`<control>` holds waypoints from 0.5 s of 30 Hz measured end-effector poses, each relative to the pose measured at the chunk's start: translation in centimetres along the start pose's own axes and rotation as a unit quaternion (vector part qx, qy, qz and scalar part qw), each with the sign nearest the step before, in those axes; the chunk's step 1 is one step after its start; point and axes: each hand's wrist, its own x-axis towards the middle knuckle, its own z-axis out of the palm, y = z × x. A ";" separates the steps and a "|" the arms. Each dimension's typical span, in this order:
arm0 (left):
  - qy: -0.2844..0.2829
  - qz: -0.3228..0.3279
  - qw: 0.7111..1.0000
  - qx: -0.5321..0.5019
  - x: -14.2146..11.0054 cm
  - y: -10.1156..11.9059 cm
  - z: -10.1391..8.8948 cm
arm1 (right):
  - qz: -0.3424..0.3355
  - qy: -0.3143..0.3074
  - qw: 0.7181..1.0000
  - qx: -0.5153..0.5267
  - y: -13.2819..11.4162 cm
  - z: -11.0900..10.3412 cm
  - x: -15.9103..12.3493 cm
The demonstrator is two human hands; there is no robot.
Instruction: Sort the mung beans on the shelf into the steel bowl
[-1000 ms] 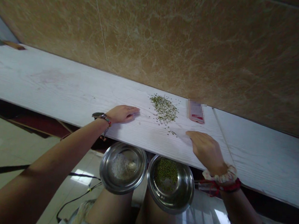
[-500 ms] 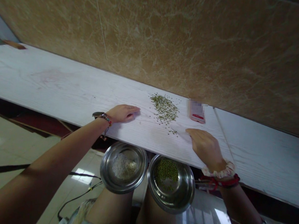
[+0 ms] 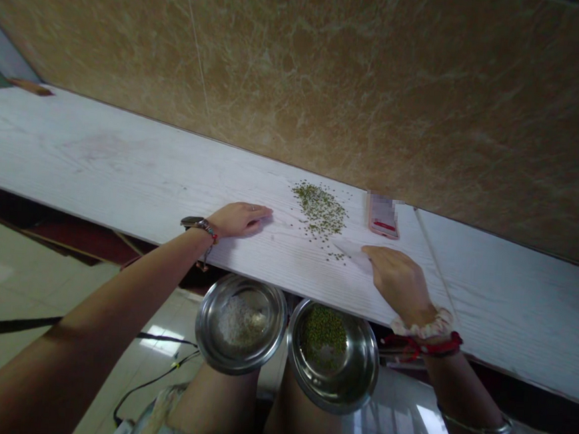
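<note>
My left hand [image 3: 238, 217] lies flat on the white wooden shelf [image 3: 123, 170], fingers stretched toward a small heap of green beans [image 3: 321, 210]. My right hand [image 3: 399, 276] rests palm down on the shelf just below and right of the heap, fingers together and extended, nothing held. On my knees under the shelf edge sit two steel bowls: the left bowl [image 3: 210, 334] holds white grains, the right bowl [image 3: 360, 376] holds green beans.
A pink phone [image 3: 382, 215] lies on the shelf against the brown marble wall [image 3: 330, 80], right of the beans. A seam in the shelf runs past my right hand. Cables cross the tiled floor at lower left.
My right hand has slid slightly up and left along the shelf toward the beans. The left hand has stayed in place.
</note>
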 end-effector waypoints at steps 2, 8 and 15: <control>-0.005 -0.002 1.000 -0.002 0.0 0.1 0.0 | 0.007 0.002 1.000 0.003 0.0 0.0 -0.1; -0.014 -0.017 1.000 0.003 0.0 0.3 -0.2 | -0.018 0.016 1.000 0.008 -0.1 -0.2 0.1; -0.010 -0.008 1.000 0.011 0.0 0.2 -0.2 | -0.023 0.021 0.999 0.017 -0.3 -0.4 0.1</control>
